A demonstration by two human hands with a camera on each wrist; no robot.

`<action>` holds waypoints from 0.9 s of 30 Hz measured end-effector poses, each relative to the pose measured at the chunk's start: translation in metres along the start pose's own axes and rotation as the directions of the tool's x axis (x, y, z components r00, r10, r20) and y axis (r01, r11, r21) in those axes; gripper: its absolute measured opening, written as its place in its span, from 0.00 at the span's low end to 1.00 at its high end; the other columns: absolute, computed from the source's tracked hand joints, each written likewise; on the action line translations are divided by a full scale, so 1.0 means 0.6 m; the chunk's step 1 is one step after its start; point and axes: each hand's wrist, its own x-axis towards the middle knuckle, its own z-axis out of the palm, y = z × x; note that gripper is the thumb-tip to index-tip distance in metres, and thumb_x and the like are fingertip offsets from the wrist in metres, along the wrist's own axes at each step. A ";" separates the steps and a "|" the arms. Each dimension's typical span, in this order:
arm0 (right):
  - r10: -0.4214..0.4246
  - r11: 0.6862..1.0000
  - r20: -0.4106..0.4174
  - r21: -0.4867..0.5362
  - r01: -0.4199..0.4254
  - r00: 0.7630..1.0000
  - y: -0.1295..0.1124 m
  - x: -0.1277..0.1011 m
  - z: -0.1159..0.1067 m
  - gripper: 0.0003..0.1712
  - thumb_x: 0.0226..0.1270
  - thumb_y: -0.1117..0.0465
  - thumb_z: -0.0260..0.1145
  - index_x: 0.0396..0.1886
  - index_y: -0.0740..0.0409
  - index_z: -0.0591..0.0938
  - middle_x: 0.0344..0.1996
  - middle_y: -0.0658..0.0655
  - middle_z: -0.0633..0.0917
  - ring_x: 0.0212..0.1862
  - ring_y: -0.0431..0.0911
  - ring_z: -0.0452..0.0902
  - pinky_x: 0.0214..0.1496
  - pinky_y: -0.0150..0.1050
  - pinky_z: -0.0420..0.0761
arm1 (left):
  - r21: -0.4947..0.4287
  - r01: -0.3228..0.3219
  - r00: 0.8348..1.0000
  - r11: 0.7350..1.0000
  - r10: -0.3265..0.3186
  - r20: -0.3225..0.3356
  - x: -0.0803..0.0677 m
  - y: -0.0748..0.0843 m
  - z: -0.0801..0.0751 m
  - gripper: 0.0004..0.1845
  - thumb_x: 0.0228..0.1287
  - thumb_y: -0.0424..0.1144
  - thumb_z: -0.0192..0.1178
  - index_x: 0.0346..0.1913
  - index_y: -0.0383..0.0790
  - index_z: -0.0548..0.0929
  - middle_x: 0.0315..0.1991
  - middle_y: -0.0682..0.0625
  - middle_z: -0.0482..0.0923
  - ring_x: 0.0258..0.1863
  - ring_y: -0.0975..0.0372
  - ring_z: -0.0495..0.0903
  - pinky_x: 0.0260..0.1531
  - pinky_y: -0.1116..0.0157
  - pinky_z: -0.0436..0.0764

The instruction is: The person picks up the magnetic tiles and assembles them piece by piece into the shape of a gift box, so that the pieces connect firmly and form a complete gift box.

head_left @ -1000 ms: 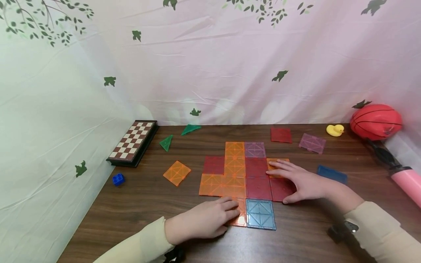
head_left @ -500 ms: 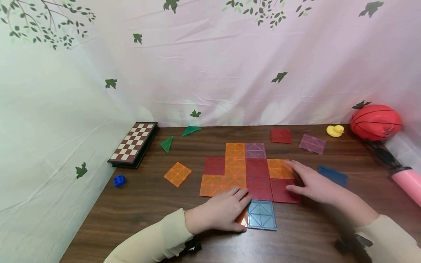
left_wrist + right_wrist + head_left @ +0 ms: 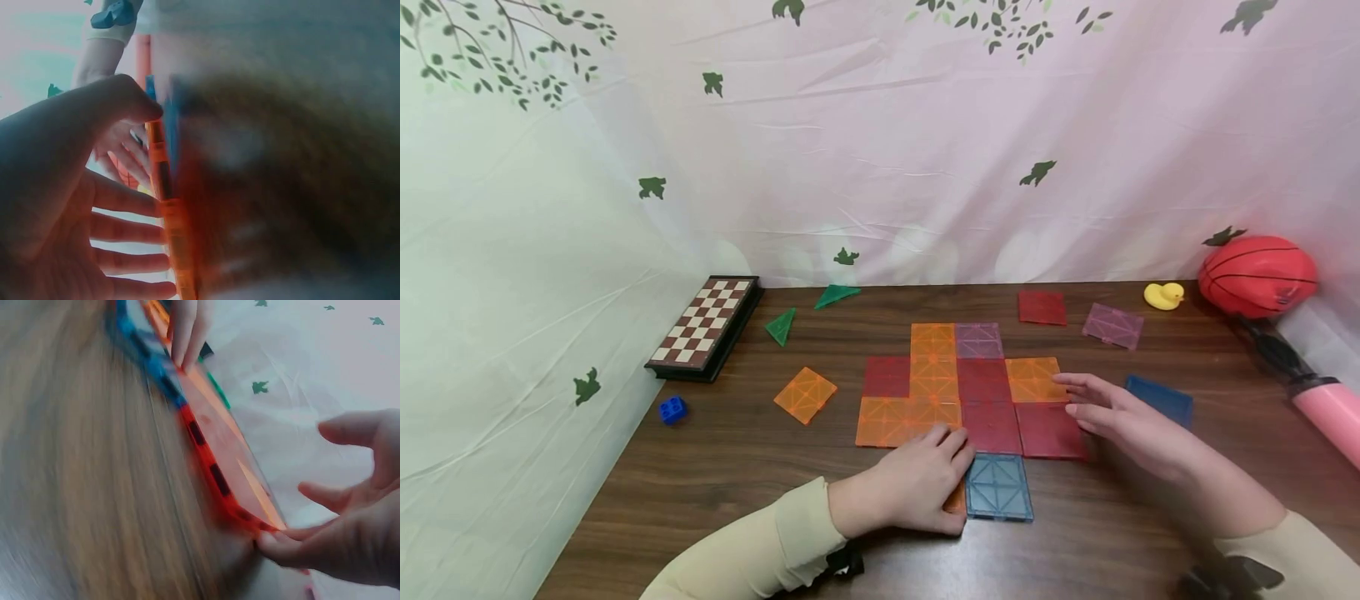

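At the middle of the counter (image 3: 722, 467) lie flat plastic tiles (image 3: 958, 392), judged light, stiff and slick, best nudged at their edges: left hand (image 3: 917, 487) presses relaxed at six o'clock, right hand (image 3: 1120, 417) touches, fingers straight, at three o'clock.

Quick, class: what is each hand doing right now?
Left hand: open, resting flat on an orange tile.
Right hand: open, fingertips at the red tile.
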 end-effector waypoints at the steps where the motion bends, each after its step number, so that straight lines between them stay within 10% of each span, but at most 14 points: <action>1: 0.003 0.998 0.004 0.058 -0.004 1.000 0.000 0.001 -0.001 0.38 0.80 0.56 0.57 0.80 0.64 0.53 0.76 0.72 0.52 0.72 0.68 0.51 0.65 0.47 0.75 | 0.007 0.002 1.000 1.000 -0.002 -0.002 0.001 0.000 0.000 0.43 0.61 0.66 0.59 0.70 0.37 0.74 0.66 0.43 0.72 0.61 0.54 0.71 0.57 0.63 0.77; 4: -0.016 0.989 -0.011 0.150 0.018 1.000 0.002 0.002 -0.002 0.37 0.81 0.59 0.56 0.79 0.67 0.53 0.75 0.72 0.52 0.70 0.61 0.56 0.58 0.33 0.78 | 0.027 0.005 1.000 1.000 -0.005 -0.012 0.003 0.002 0.000 0.42 0.61 0.69 0.59 0.67 0.39 0.76 0.62 0.45 0.74 0.57 0.55 0.73 0.53 0.64 0.79; 14: -0.065 0.981 -0.087 0.176 0.080 0.994 0.000 -0.002 -0.003 0.33 0.81 0.58 0.57 0.76 0.65 0.56 0.71 0.70 0.59 0.58 0.39 0.74 0.56 0.34 0.80 | 0.057 -0.018 1.000 0.998 0.017 0.006 0.006 0.002 -0.006 0.41 0.65 0.69 0.55 0.66 0.38 0.77 0.61 0.45 0.75 0.55 0.55 0.74 0.54 0.65 0.78; 21: -0.090 0.962 -0.163 0.241 0.128 0.982 -0.005 0.010 0.006 0.26 0.80 0.61 0.58 0.72 0.57 0.63 0.64 0.61 0.65 0.56 0.38 0.77 0.54 0.34 0.81 | -0.189 -0.026 0.989 0.982 0.053 0.137 0.003 -0.022 -0.022 0.36 0.75 0.61 0.52 0.74 0.40 0.71 0.73 0.42 0.66 0.71 0.52 0.65 0.69 0.64 0.65; 27: -0.061 0.953 -0.192 0.280 0.115 0.979 -0.009 0.026 0.021 0.25 0.79 0.61 0.60 0.70 0.51 0.65 0.59 0.55 0.72 0.54 0.40 0.79 0.53 0.36 0.82 | -0.329 -0.134 0.990 0.935 0.138 -0.013 -0.003 -0.032 -0.027 0.23 0.78 0.46 0.54 0.69 0.40 0.76 0.64 0.48 0.77 0.60 0.64 0.78 0.62 0.71 0.71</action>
